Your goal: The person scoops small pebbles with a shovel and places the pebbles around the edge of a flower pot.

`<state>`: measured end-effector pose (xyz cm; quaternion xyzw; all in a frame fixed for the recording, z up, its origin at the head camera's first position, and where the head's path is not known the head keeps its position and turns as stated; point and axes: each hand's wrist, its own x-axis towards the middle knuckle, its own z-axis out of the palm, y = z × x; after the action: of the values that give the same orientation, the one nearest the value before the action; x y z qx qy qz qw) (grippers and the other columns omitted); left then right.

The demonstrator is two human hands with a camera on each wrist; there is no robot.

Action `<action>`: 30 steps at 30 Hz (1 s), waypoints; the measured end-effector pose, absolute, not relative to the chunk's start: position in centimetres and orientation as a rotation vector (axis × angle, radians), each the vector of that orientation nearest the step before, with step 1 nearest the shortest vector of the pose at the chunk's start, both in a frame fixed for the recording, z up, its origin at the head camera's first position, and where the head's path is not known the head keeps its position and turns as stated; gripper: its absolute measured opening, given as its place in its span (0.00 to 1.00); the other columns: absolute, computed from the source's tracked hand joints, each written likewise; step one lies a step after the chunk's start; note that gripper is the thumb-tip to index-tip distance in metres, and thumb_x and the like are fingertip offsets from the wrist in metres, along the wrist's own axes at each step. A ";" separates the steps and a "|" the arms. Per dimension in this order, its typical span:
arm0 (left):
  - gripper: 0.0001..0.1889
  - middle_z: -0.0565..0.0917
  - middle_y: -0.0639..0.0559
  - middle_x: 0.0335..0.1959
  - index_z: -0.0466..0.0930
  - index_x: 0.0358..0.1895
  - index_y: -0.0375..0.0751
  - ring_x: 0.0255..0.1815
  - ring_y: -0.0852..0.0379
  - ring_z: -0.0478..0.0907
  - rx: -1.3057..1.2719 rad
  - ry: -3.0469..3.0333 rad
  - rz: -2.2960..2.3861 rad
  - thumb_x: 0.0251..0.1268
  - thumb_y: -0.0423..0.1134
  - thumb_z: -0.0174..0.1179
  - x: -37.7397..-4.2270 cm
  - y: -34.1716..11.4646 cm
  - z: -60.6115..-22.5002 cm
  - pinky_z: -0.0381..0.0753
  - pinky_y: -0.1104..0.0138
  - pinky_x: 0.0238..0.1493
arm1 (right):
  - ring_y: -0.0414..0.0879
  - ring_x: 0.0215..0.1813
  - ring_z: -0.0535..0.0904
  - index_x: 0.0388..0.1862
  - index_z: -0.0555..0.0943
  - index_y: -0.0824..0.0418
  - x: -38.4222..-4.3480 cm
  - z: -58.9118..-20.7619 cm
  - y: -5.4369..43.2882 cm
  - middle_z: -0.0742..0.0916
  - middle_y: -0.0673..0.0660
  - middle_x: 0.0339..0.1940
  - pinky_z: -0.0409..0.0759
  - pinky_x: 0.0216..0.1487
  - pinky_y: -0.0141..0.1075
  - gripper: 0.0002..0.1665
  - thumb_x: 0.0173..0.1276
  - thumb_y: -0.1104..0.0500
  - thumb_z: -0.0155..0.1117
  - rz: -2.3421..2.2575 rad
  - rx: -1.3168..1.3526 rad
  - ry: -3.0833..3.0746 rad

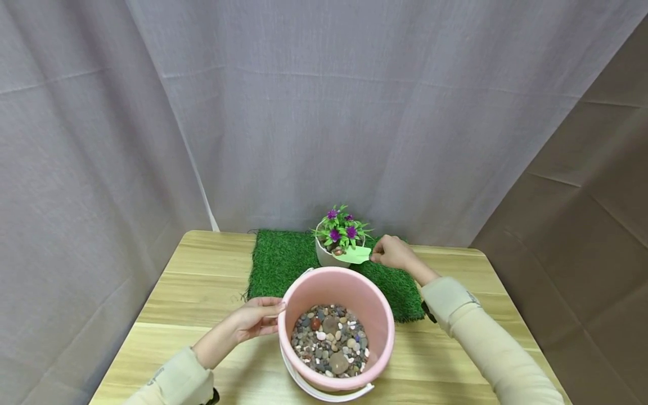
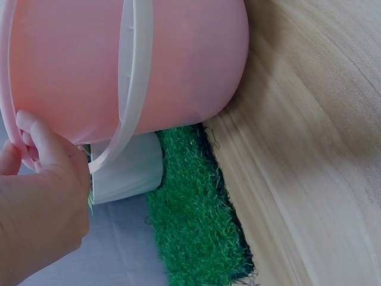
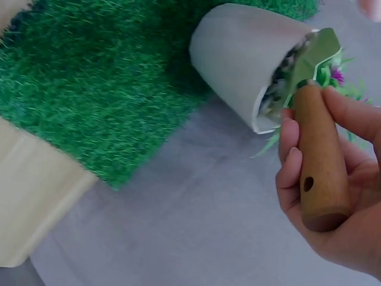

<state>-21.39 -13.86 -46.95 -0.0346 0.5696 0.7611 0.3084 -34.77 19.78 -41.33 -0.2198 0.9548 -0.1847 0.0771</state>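
Observation:
A pink bucket (image 1: 335, 275) with a white handle (image 2: 138, 83) has mixed pebbles (image 1: 334, 343) across its bottom. My left hand (image 1: 258, 319) pinches the bucket's rim on its left side, thumb and fingers to either side of it in the left wrist view. In my right hand (image 1: 395, 252) is a small garden trowel, its wooden handle (image 3: 321, 158) gripped by curled fingers. The trowel's light green blade (image 1: 356, 255) reaches over the rim of a white flower pot (image 1: 326, 259), with some reddish-brown stones (image 1: 339, 252) at its tip. Purple flowers (image 1: 351, 232) and green leaves rise from the pot.
The pot stands on a green artificial grass mat (image 1: 278, 259) towards the back of the wooden table (image 1: 202, 281). The bucket stands in front of it, overlapping the mat's near edge in the head view. Grey curtains (image 1: 324, 112) hang close behind the table.

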 end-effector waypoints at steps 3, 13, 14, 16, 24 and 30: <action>0.17 0.84 0.55 0.31 0.71 0.54 0.29 0.33 0.65 0.82 -0.090 1.505 2.009 0.65 0.35 0.57 -21.4 -13.9 -46.9 0.87 0.73 0.42 | 0.39 0.18 0.65 0.28 0.87 0.62 -35.0 -40.4 18.9 0.82 0.50 0.17 0.65 0.20 0.27 0.08 0.62 0.60 0.65 -0.450 -0.570 2.854; 0.09 0.84 0.55 0.31 0.77 0.46 0.37 0.33 0.64 0.82 -0.101 1.497 2.016 0.65 0.34 0.57 -21.4 -14.0 -46.9 0.88 0.74 0.41 | 0.40 0.18 0.71 0.22 0.85 0.61 -35.1 -36.8 18.0 0.82 0.51 0.16 0.72 0.20 0.29 0.10 0.60 0.58 0.65 -0.265 -0.550 2.779; 0.10 0.84 0.55 0.31 0.76 0.47 0.36 0.33 0.64 0.82 -0.104 1.498 2.015 0.65 0.35 0.57 -21.4 -14.0 -46.9 0.88 0.74 0.41 | 0.40 0.17 0.71 0.22 0.85 0.61 -35.1 -36.5 18.1 0.81 0.51 0.15 0.72 0.19 0.28 0.10 0.60 0.58 0.65 -0.257 -0.564 2.766; 0.10 0.84 0.55 0.31 0.76 0.47 0.36 0.32 0.65 0.82 -0.119 1.503 2.015 0.65 0.35 0.58 -21.4 -14.0 -46.9 0.88 0.74 0.41 | 0.39 0.16 0.70 0.23 0.85 0.61 -34.9 -36.0 18.2 0.81 0.50 0.14 0.71 0.18 0.28 0.09 0.60 0.58 0.65 -0.264 -0.589 2.745; 0.14 0.84 0.55 0.32 0.74 0.50 0.33 0.33 0.65 0.81 -0.109 1.506 2.012 0.64 0.35 0.58 -21.4 -13.9 -47.0 0.87 0.74 0.42 | 0.37 0.18 0.71 0.24 0.86 0.62 -33.9 -34.6 19.2 0.83 0.50 0.17 0.71 0.19 0.26 0.09 0.61 0.60 0.65 -0.357 -0.690 2.736; 0.10 0.84 0.56 0.30 0.77 0.46 0.37 0.31 0.65 0.81 -0.112 1.512 2.008 0.65 0.36 0.58 -21.3 -13.9 -47.0 0.87 0.74 0.41 | 0.36 0.19 0.64 0.28 0.86 0.62 -31.8 -33.6 19.4 0.80 0.48 0.17 0.63 0.20 0.25 0.06 0.61 0.61 0.65 -0.453 -0.841 2.714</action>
<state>-21.31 -13.87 -46.97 -0.0424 0.5717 0.7594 0.3077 -31.80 19.43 -33.56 -0.2897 0.9351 -0.1561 0.1316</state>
